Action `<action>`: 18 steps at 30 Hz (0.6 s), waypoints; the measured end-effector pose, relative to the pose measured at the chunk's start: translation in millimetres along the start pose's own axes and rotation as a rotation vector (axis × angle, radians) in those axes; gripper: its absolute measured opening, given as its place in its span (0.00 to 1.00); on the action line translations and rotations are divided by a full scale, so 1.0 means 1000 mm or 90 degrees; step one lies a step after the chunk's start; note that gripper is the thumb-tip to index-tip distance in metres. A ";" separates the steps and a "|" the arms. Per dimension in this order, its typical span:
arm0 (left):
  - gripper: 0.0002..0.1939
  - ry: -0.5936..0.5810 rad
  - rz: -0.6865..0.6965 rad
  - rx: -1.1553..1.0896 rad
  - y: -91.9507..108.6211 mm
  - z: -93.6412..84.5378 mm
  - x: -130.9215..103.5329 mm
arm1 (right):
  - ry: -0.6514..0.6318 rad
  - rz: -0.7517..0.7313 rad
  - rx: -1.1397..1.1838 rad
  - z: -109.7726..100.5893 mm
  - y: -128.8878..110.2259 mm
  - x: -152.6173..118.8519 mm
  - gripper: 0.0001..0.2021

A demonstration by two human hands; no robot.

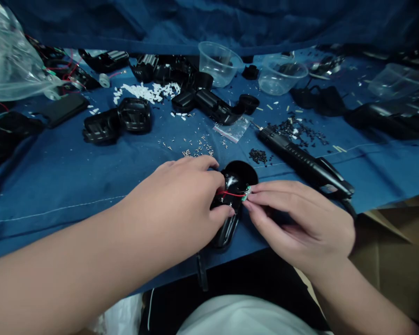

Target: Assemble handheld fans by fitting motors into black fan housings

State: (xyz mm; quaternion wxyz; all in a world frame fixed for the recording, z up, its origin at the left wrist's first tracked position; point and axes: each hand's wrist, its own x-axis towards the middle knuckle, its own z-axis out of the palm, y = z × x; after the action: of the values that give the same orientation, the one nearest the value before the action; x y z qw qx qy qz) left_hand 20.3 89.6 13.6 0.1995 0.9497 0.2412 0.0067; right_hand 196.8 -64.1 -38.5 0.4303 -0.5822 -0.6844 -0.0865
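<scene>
Blue cloth (73, 172) spread across the work surface, with more blue fabric (108, 23) hanging along the far side and brown cardboard (394, 246) at the near right.

Near the middle of the cloth, a black housing (230, 228), its round hollow end toward the far side and its longer body toward the near edge. Left hand (192, 195): curls over the left side of the housing, thumb laid along the near part. Fingertips largely hidden behind the knuckles, so hard to tell whether clamped on the housing, on the wire or on both. Right hand (303, 214): pinches a small green circuit board (246, 193), thumb and fingertips together on its right edge, at the right side of the housing. From the board, red wire (233, 193) running left over the housing to the left fingers.

Just beyond the left hand, loose silver screws (199, 151); to their right, a small heap of black pieces (257, 156). Farther right, a black electric screwdriver (303, 163) lying aslant, bit toward the far left. At the far middle, a small clear bag (232, 131), other black housings (212, 104) and, to the left, scattered white pieces (150, 92). Clear plastic cups (218, 65) along the far right, and a large clear bag (14, 56) at the far left.
</scene>
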 end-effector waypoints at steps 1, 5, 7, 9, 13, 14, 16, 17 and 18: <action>0.14 0.003 0.000 0.003 -0.001 0.001 0.000 | -0.008 -0.023 -0.005 -0.001 0.001 -0.001 0.11; 0.13 0.020 0.010 0.006 -0.002 0.003 -0.002 | -0.049 -0.059 -0.024 -0.003 0.003 -0.003 0.10; 0.11 0.026 0.022 -0.002 -0.002 0.003 -0.002 | -0.065 -0.055 -0.023 -0.004 0.005 -0.003 0.09; 0.07 0.032 0.045 -0.015 -0.001 0.002 -0.002 | -0.076 -0.051 -0.020 -0.004 0.006 -0.003 0.08; 0.03 0.045 0.104 -0.030 0.002 -0.003 -0.001 | -0.095 -0.039 -0.016 -0.003 0.006 -0.004 0.08; 0.04 0.050 0.117 -0.031 0.003 -0.004 -0.001 | -0.099 -0.035 -0.015 -0.002 0.006 -0.004 0.08; 0.06 0.055 0.132 -0.034 0.003 -0.004 -0.001 | -0.106 -0.025 -0.010 -0.002 0.006 -0.004 0.08; 0.06 0.056 0.136 -0.034 0.002 -0.004 -0.001 | -0.110 -0.021 -0.005 -0.001 0.006 -0.003 0.08; 0.06 0.056 0.138 -0.035 0.002 -0.004 -0.001 | -0.115 -0.015 0.000 -0.001 0.006 -0.002 0.08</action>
State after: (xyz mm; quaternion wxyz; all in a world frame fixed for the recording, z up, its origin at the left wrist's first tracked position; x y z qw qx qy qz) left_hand 20.3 89.1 17.6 0.2126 0.9632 0.1457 0.0765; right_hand 202.5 -64.8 -41.5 0.3659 -0.5795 -0.7272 -0.0386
